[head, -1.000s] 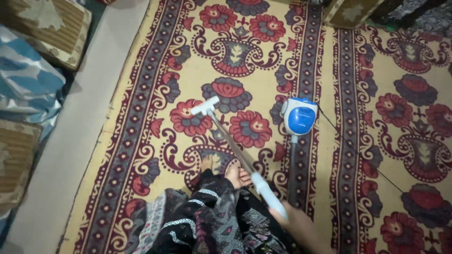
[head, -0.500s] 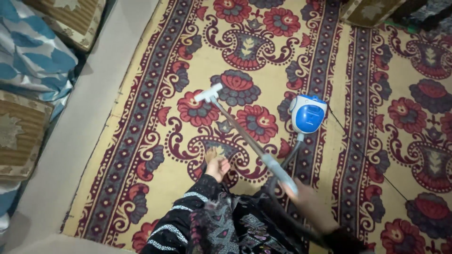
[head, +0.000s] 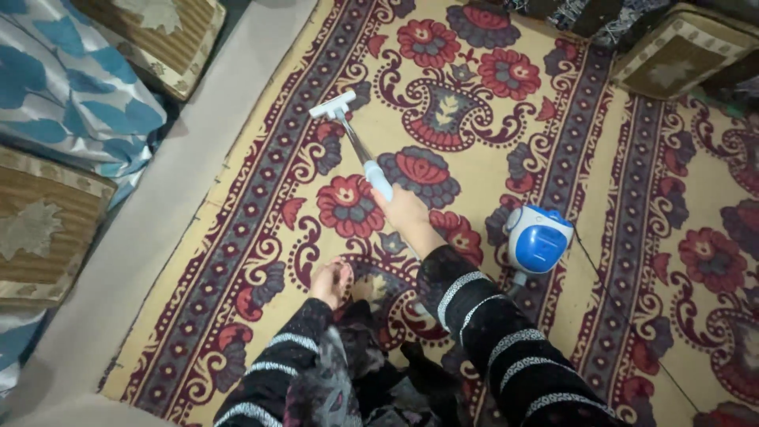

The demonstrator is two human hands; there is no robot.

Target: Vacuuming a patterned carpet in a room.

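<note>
One hand is in plain sight. It is the right hand, and it is stretched out over the rug with its fingers wrapped tight around the pale blue grip of the wand. The left hand cannot be seen from above, so I cannot tell what it is doing.

The wand is a thin silver tube. It slants away from the hand toward the upper left. At its far end sits the white nozzle, flat on the rug near the rug's patterned border. The nozzle is a short bar set crosswise to the tube.

The blue and white vacuum rests on the rug to the right of the arm, well apart from the nozzle. A grey hose comes out of its near side and goes behind the black sleeve with white stripes.

A bare foot stands on the rug just left of the arm, poking out from dark patterned clothes.

The rug is yellow with big red and purple flowers. Along its left edge runs a strip of plain grey floor. Past that lie cushions: a blue leafy one and brown striped ones. Another brown cushion sits at the top right.
</note>
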